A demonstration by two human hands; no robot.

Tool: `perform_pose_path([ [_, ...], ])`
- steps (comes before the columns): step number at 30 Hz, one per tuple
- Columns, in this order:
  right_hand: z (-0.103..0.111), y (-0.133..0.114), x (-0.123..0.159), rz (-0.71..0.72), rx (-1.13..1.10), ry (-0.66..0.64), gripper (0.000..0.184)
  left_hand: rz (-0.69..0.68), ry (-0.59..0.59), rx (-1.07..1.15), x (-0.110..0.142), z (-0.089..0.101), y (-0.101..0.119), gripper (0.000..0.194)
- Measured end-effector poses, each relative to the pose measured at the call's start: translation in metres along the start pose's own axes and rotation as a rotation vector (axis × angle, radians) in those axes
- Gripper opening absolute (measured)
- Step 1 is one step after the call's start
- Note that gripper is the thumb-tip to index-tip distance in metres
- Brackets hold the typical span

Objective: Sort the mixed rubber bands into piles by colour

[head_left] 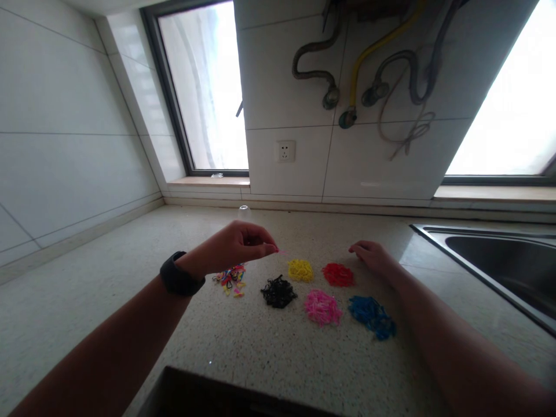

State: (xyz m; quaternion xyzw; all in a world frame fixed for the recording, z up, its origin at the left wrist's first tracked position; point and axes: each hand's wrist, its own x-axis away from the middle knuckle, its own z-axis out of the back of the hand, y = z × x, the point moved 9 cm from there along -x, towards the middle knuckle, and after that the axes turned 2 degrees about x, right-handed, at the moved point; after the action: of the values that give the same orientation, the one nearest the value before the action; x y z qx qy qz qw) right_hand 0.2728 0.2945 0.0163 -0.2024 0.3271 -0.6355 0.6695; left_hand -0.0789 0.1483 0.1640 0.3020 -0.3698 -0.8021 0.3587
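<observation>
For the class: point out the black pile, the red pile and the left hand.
Black pile (278,292): head view, the pile's middle.
Red pile (338,275): head view, the pile's middle.
Left hand (240,245): head view, the hand's middle.

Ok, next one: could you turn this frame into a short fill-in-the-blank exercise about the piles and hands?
1. Between the black pile and the blue pile lies the ____ pile.
2. The pile nearest the right hand is ____.
3. A small pink band is pinched in the ____ hand.
4. The sink is at the picture's ____ edge.

Missing words: pink; red; left; right.
</observation>
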Motion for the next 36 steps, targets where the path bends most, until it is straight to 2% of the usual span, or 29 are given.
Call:
perform_pose_path([
  [9,-0.001,0.001,0.000,0.006,0.010,0.002,0.036,-0.043,-0.066,0.158,0.006,-0.027,0.022,0.019],
  [16,-0.002,0.000,0.000,0.013,0.010,0.001,0.034,-0.121,-0.127,0.278,0.008,-0.055,0.037,0.015],
  [24,-0.004,0.002,-0.001,0.016,0.016,-0.004,0.033,-0.103,-0.131,0.280,0.011,-0.073,0.039,0.016],
  [28,-0.003,-0.001,0.001,0.014,0.018,-0.001,0.033,-0.058,-0.110,0.139,0.005,-0.083,0.024,0.019],
  [33,-0.003,-0.002,0.002,0.013,0.023,-0.006,0.034,-0.091,-0.015,-0.310,-0.004,-0.095,-0.001,0.019],
  [36,-0.004,0.000,0.001,0.018,0.028,-0.009,0.033,-0.086,0.003,-0.467,-0.005,-0.104,-0.015,0.021],
])
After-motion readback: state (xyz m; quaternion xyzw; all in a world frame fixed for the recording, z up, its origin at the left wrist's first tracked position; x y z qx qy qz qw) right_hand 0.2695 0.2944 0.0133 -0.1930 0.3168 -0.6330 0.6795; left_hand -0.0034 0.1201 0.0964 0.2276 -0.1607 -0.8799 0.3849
